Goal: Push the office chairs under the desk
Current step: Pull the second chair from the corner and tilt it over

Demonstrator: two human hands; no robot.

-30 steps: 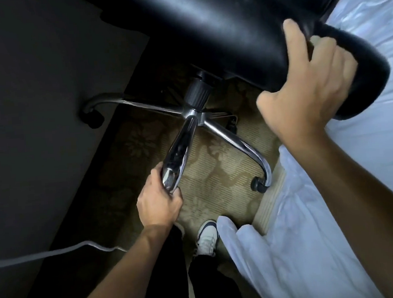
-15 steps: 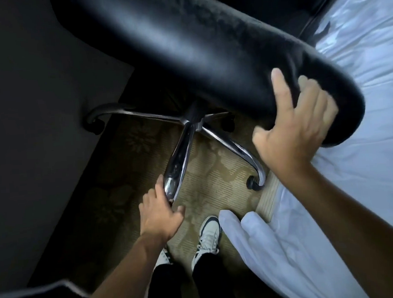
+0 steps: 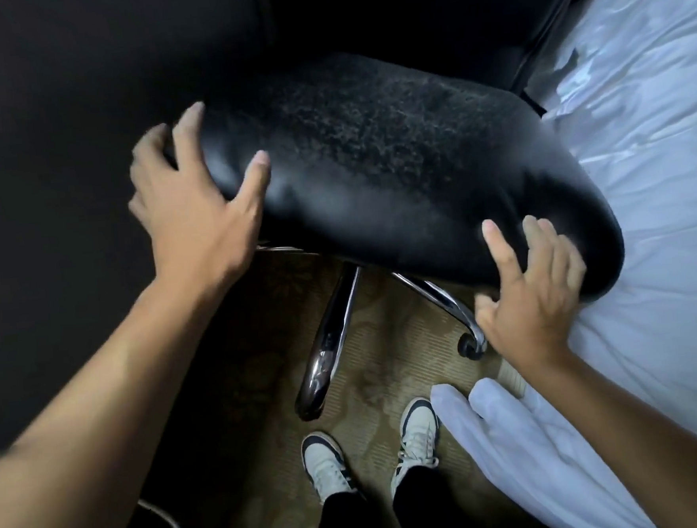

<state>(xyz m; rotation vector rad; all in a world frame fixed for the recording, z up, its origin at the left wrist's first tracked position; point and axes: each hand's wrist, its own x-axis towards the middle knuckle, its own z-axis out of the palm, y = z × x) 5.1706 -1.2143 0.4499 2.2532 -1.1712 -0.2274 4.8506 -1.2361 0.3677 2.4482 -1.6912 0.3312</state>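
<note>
A black leather office chair (image 3: 373, 171) fills the middle of the view, seen from above with its padded top edge toward me. Below it the chrome star base (image 3: 328, 347) stands on the patterned carpet, one castor (image 3: 468, 344) showing at the right. My left hand (image 3: 194, 200) grips the left end of the padded edge, fingers round the back and thumb on the front. My right hand (image 3: 530, 292) holds the right end, fingers laid on the leather and thumb tucked under the edge.
A white-sheeted bed (image 3: 640, 161) lies close along the chair's right side, its cover hanging down by my right shoe (image 3: 416, 436). A dark flat surface (image 3: 42, 161) fills the left. A pale cable (image 3: 167, 524) lies on the floor at the lower left.
My left hand let go of the chrome base leg and rose to the left end of the chair's padded edge. My right hand stayed on the right end. The view lifted.
</note>
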